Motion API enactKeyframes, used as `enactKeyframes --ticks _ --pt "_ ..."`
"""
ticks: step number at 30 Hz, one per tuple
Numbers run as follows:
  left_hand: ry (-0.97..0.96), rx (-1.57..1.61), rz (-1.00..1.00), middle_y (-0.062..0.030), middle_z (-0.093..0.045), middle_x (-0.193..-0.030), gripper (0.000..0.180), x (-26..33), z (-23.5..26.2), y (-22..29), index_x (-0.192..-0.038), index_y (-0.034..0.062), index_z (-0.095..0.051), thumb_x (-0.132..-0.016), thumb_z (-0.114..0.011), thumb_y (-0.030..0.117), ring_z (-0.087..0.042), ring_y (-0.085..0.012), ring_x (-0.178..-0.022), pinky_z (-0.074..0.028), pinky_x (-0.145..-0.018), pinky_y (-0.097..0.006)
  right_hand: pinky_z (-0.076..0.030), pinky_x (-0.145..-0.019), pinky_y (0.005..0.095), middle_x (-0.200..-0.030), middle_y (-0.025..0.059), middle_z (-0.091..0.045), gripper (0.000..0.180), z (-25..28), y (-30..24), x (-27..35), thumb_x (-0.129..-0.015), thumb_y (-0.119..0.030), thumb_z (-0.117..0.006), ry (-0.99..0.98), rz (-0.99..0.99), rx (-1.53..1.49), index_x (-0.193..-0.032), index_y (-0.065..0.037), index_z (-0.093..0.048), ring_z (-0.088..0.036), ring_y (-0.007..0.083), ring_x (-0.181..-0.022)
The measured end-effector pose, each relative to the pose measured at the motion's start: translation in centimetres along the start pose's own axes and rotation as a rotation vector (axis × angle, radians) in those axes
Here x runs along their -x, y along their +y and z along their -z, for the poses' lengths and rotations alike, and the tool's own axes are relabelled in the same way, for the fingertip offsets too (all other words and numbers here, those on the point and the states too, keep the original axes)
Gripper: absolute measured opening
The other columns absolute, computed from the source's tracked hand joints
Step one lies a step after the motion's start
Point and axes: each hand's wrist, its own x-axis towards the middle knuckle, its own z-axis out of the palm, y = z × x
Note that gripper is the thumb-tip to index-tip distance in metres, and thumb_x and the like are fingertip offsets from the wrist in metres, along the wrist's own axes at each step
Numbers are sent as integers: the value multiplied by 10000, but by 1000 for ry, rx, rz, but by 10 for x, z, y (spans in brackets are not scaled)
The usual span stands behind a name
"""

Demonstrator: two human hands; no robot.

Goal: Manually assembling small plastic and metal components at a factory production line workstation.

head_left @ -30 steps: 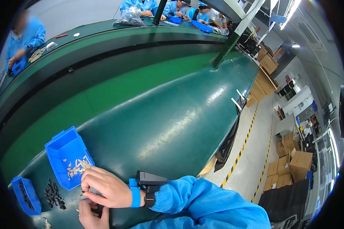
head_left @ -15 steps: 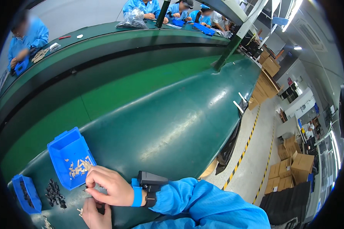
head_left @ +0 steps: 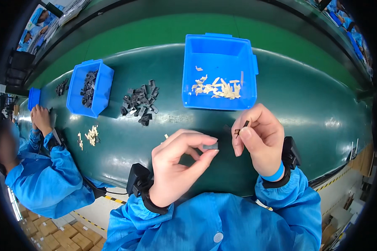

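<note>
My left hand [head_left: 176,161] pinches a small dark grey block-shaped piece [head_left: 210,146] between thumb and forefinger. To its right, my right hand [head_left: 259,138] grips a thin, dark strip-like piece [head_left: 246,124] with its fingertips; a small brownish bit shows beside it, and its exact kind is too small to tell. The hands are apart, above the green work surface. Just beyond my right hand sits a blue bin [head_left: 220,37] holding cream-coloured slivers [head_left: 226,90]. A loose heap of small black plastic pieces [head_left: 140,100] lies beyond and left of my left hand.
A second blue bin [head_left: 106,90] with black pieces stands farther left. Cream slivers [head_left: 92,134] lie on the green table [head_left: 125,161] in front of it. A co-worker in a blue smock [head_left: 50,171] sits at my left, hands near a small blue bin [head_left: 34,98].
The view has swung left and down, bringing the co-worker into sight. My hands, close together before, are now apart, each showing a small piece at its fingertips.
</note>
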Motion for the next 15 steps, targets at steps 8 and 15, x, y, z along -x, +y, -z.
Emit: enactKeyframes --ticks 8,15 --pt "1 149 100 -122 -691 -929 228 7 10 -4 -977 -34 -688 -757 -745 -50 -688 -165 -814 -572 -698 -256 -504 -619 227 -838 74 -598 51 -10 5 4 -921 -12 -551 -58 -140 -117 -928 -2 -501 -596 94 -707" --pt "-60 56 -31 -133 -706 -903 224 6 15 -1 -968 -29 -696 -751 -746 -48 -700 -187 -810 -553 -692 -258 -512 -658 252 -847 48 -585 61 -7 4 5 -897 10 -556 -159 -142 -59 -892 -19 -502 -613 112 -746"
